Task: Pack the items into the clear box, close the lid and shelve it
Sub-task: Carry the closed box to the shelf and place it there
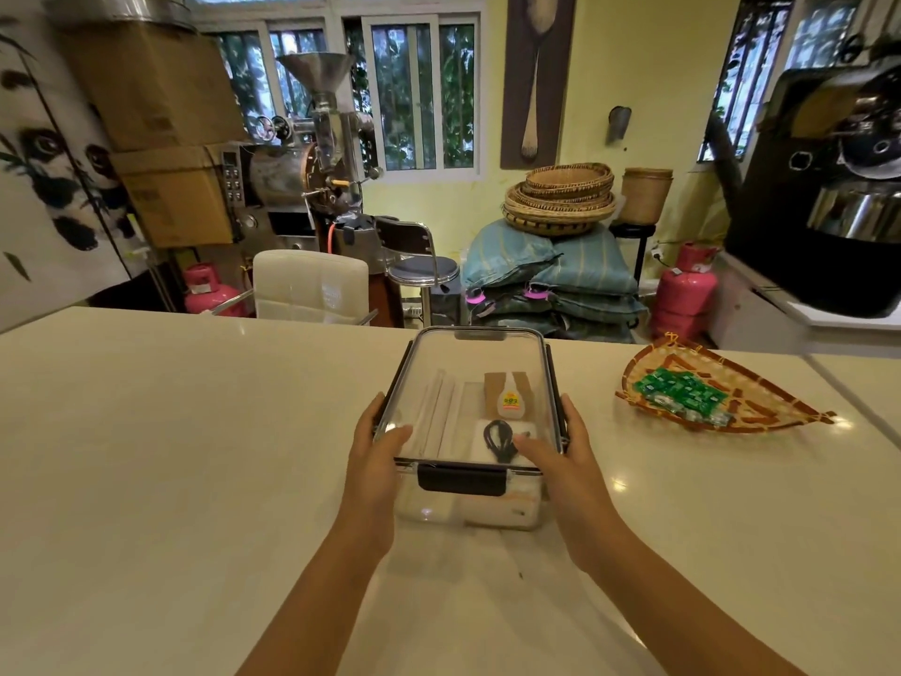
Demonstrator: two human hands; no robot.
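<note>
The clear box stands on the cream table in front of me, its clear lid laid on top. A black latch hangs down on its near side. Inside I see a glue bottle on brown card, a black cable on a white pad, and white sticks. My left hand grips the lid's left near corner, thumb on top. My right hand grips the right near corner the same way.
A woven tray with several green packets lies on the table to the right. Beyond the far edge stand a white chair, a stool, sacks, pink gas cylinders and a roasting machine. A black machine stands at the right.
</note>
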